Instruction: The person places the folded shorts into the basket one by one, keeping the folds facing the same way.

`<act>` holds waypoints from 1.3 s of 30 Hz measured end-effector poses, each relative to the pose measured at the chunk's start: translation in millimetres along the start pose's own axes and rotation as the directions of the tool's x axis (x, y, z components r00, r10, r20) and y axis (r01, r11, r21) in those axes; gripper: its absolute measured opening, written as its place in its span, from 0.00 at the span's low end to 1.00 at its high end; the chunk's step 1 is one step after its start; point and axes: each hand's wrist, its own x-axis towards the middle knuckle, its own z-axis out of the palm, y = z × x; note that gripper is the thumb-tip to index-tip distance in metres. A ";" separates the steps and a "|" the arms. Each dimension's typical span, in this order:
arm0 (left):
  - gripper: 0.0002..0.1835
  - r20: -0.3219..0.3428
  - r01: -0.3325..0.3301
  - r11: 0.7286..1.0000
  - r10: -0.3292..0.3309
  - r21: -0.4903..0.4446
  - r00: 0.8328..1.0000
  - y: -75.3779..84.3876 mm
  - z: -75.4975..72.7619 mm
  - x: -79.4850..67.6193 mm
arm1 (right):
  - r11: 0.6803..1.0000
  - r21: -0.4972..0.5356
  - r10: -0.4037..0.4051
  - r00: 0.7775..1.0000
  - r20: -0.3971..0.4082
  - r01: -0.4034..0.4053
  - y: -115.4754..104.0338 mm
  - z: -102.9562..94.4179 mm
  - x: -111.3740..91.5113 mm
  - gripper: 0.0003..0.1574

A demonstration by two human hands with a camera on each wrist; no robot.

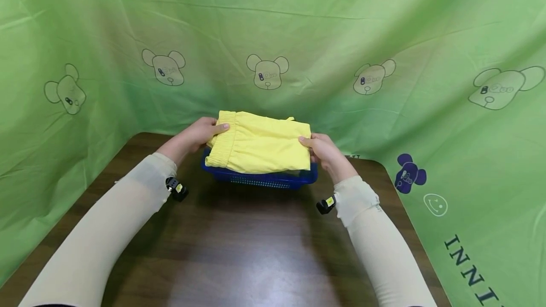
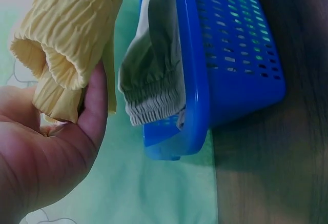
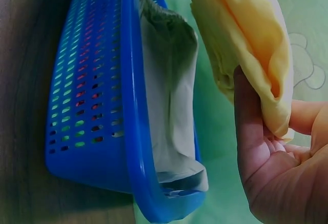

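Observation:
Folded yellow shorts (image 1: 268,143) with a gathered elastic waistband are held up between both hands, above a blue plastic basket (image 1: 260,180). My left hand (image 1: 202,132) pinches the waistband end, thumb on top and fingers beneath. At the opposite end my right hand (image 1: 323,148) grips the folded edge the same way. Both wrist views show a gap between the yellow cloth and the basket. Inside the basket lies a grey-green garment (image 2: 154,70) with an elastic band, its edge standing above the rim. Through the basket's holes some red shows in the right wrist view.
The basket stands at the back of a dark brown wooden table (image 1: 251,245). Behind it and along both sides hangs a green curtain (image 1: 324,27) printed with bear heads. Small black cameras are strapped to both sleeved wrists.

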 end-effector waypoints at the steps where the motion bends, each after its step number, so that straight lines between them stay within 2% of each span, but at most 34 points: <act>1: 0.26 0.000 -0.004 1.000 0.004 -0.001 1.000 -0.4 -0.1 2.1 | 1.000 -0.002 0.004 1.000 -0.002 -0.004 -0.4 0.4 0.9 0.21; 13: 0.27 -0.009 0.006 1.000 -0.006 -0.006 1.000 -5.0 -1.8 22.8 | 0.999 -0.042 0.031 0.999 -0.036 -0.032 -1.1 4.1 14.0 0.25; 20: 0.26 -0.036 0.017 1.000 -0.016 0.023 0.999 -8.3 -2.2 31.7 | 0.998 -0.026 0.051 0.996 -0.068 -0.053 3.5 5.9 27.5 0.21; 28: 0.25 -0.065 0.009 0.995 -0.003 0.096 0.998 -13.3 -2.3 36.7 | 0.997 -0.058 0.043 0.994 -0.104 -0.049 7.5 12.7 34.5 0.14; 34: 0.28 -0.083 0.031 0.990 -0.020 0.137 0.996 -17.2 -3.3 42.1 | 0.997 -0.056 0.052 0.991 -0.121 -0.060 10.6 15.1 40.0 0.16; 39: 0.28 -0.096 0.051 0.975 -0.031 0.218 0.995 -17.1 -1.0 41.1 | 0.997 -0.050 0.058 0.991 -0.123 -0.065 14.9 15.0 43.1 0.18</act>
